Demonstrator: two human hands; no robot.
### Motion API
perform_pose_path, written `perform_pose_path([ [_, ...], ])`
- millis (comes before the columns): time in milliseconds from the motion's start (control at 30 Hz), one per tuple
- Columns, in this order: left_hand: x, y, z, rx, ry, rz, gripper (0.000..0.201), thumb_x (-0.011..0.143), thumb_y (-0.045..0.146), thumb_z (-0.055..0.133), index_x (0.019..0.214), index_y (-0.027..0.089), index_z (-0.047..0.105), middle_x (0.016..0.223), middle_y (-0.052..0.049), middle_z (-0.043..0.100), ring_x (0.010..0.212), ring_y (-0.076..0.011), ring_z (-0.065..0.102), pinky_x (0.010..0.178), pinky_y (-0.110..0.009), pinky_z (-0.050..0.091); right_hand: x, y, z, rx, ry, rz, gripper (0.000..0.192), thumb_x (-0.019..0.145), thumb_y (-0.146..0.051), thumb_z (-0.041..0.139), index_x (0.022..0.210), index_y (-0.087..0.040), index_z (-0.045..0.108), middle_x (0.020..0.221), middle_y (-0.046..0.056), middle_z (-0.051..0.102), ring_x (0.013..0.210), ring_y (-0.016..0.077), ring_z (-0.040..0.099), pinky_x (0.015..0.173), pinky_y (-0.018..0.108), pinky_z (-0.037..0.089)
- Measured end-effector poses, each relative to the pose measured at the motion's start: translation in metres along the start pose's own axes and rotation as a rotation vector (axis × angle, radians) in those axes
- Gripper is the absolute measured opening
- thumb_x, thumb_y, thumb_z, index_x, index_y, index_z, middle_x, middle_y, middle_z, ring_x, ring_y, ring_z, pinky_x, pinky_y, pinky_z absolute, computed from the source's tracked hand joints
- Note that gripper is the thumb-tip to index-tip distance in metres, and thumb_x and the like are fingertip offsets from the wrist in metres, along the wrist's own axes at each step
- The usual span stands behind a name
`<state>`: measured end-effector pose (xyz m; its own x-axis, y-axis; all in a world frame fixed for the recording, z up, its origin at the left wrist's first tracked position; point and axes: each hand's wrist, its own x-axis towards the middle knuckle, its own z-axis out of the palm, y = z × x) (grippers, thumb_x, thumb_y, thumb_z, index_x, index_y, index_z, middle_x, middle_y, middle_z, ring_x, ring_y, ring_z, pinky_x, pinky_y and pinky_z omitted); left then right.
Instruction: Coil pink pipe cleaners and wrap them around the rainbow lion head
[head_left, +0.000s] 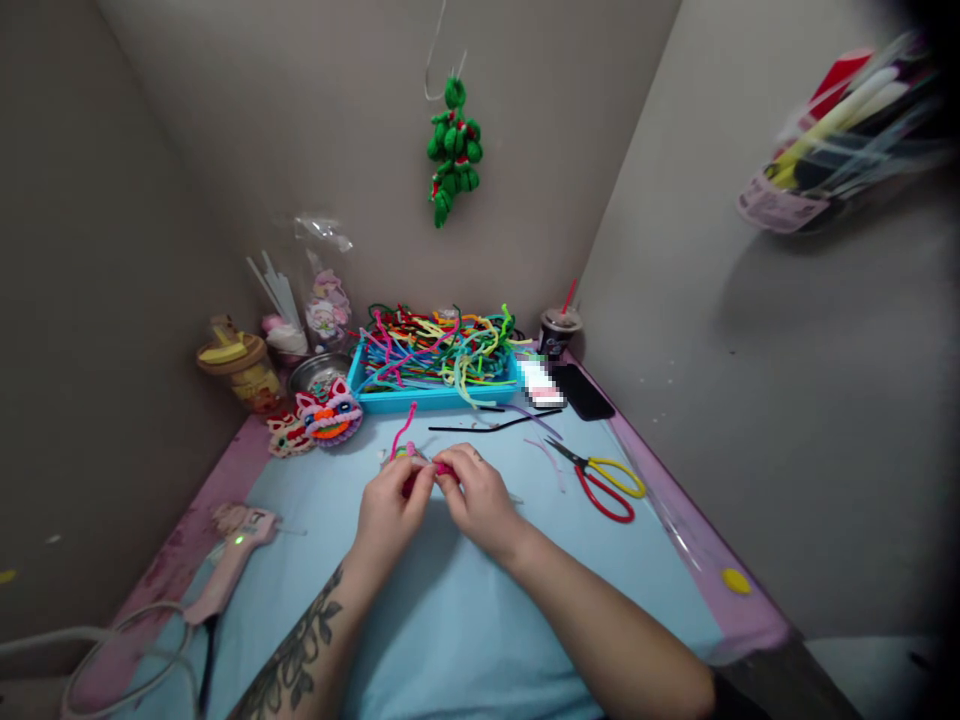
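Over the middle of the blue table cover, my left hand (394, 498) and my right hand (480, 500) meet at the fingertips. Both pinch a magenta pipe cleaner piece (444, 468), most of which the fingers cover. A bright pink pipe cleaner (403, 428) sticks up just beyond my left hand; whether it belongs to the held piece I cannot tell. Past the hands, black pipe cleaners (465, 430) lie on the cover. To the right are a thin lilac strand (550, 462) and scissors (596, 478) with one red and one yellow handle, blades apart.
A blue tray (427, 402) of mixed pipe cleaners stands at the back. Lion-head ornaments (330, 415) and a metal bowl (319, 368) sit left of it. A pink glue gun (236, 560) with its cable lies front left. A phone (585, 390) and drink cup (559, 332) are back right.
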<state>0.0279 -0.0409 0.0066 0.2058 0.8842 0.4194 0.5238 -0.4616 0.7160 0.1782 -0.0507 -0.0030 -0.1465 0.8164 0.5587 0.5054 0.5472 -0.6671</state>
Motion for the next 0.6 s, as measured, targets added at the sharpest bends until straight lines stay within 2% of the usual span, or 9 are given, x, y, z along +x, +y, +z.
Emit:
perform_pose_path([
  [100,0.002,-0.003,-0.001,-0.072,0.008,-0.086,0.025,0.086,0.035,0.052,0.069,0.017,0.059,0.062,0.0,0.058,0.059,-0.0127,0.053,0.059,-0.023,0.042,0.001,0.001,-0.004,0.15,-0.03,0.025,0.023,0.089,-0.021,0.046,0.11,-0.019,0.056,0.106,0.01,0.061,0.1,0.0197,0.057,0.086,0.032,0.046],
  [167,0.003,-0.003,-0.002,-0.094,0.003,-0.117,0.028,0.085,0.037,0.053,0.066,0.017,0.058,0.058,0.002,0.054,0.055,-0.0114,0.049,0.054,-0.022,0.039,0.002,0.004,-0.006,0.227,-0.082,0.107,0.024,0.09,-0.023,0.046,0.11,-0.019,0.058,0.105,0.008,0.064,0.097,0.0187,0.059,0.083,0.031,0.047],
  [233,0.005,-0.003,-0.003,-0.111,-0.006,-0.124,0.029,0.085,0.038,0.054,0.066,0.017,0.057,0.057,0.002,0.053,0.053,-0.0108,0.048,0.052,-0.021,0.039,0.003,0.007,-0.008,0.287,-0.18,0.219,0.02,0.09,-0.026,0.044,0.096,-0.019,0.062,0.087,0.004,0.066,0.08,0.016,0.061,0.072,0.028,0.047],
  [333,0.007,-0.001,-0.004,-0.144,-0.043,-0.105,0.027,0.085,0.038,0.053,0.071,0.016,0.062,0.064,0.0,0.061,0.059,-0.0124,0.054,0.057,-0.022,0.043,0.005,0.009,-0.01,0.376,-0.26,0.378,0.021,0.088,-0.027,0.045,0.075,-0.018,0.059,0.062,-0.002,0.055,0.055,0.0109,0.052,0.055,0.023,0.042],
  [433,0.007,-0.001,-0.004,-0.151,-0.048,-0.08,0.023,0.086,0.035,0.052,0.085,0.016,0.066,0.081,-0.005,0.07,0.071,-0.0156,0.062,0.065,-0.025,0.048,0.007,0.008,-0.012,0.467,-0.168,0.462,0.017,0.085,-0.028,0.048,0.074,-0.018,0.056,0.061,-0.004,0.052,0.052,0.0096,0.05,0.052,0.022,0.04],
  [600,0.005,-0.003,-0.002,-0.115,-0.008,-0.044,0.022,0.087,0.032,0.052,0.091,0.016,0.068,0.089,-0.008,0.072,0.078,-0.0173,0.065,0.07,-0.028,0.05,0.007,0.007,-0.01,0.442,-0.029,0.426,0.014,0.083,-0.029,0.053,0.074,-0.018,0.057,0.064,-0.001,0.057,0.061,0.0131,0.055,0.06,0.024,0.043],
])
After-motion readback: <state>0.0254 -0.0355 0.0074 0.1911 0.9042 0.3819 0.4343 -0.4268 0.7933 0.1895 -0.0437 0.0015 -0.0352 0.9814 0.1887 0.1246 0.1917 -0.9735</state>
